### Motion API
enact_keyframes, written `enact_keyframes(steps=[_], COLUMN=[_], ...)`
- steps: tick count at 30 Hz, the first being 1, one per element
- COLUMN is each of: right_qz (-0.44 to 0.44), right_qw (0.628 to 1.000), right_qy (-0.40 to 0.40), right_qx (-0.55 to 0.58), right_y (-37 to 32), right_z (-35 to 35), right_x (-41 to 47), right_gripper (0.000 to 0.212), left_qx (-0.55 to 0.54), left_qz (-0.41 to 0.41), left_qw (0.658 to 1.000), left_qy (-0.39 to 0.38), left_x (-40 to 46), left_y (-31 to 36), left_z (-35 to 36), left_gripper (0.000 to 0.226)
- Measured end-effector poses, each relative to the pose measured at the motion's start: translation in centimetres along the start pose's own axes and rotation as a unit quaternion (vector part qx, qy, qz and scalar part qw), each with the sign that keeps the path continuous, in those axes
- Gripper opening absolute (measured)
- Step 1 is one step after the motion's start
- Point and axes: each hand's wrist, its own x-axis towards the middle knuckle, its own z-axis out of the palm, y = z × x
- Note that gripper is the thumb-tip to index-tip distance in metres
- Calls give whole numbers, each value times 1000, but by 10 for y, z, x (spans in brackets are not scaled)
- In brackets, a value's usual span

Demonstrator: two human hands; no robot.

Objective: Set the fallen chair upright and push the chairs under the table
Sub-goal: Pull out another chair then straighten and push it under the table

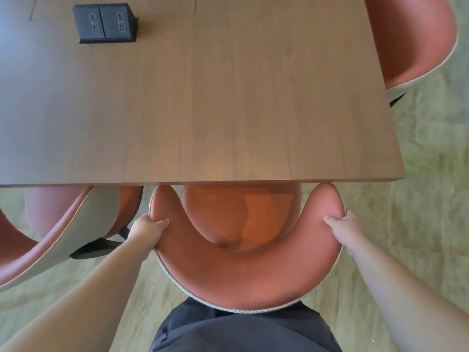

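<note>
Directly below, both hands [149,228] [344,226] grip the chair [243,273], its seat front hidden under the table [203,110]

Two bare forearms, no sleeves in view, dark navy clothing [243,331] below

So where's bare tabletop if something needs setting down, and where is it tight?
The table is bare from the black socket box to its near and right edges. Tight spot: the left hand between the held chair and the neighbouring chair. The right hand has open floor beside it.
</note>
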Motion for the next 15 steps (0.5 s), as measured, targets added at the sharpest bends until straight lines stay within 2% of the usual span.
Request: enact_keyframes(steps=[8, 15], right_qz=[7, -3], right_qw=[1000, 999], right_qy=[6, 30], right_qx=[-8, -19], right_y=[3, 9], right_z=[-2, 9], right_x=[0, -1], right_gripper=[68, 44], left_qx=[31, 43], left_qz=[10, 28], left_qw=[999, 998], left_qy=[8, 23], left_x=[0, 4], left_y=[3, -2], left_z=[6, 5], left_gripper=[23, 19])
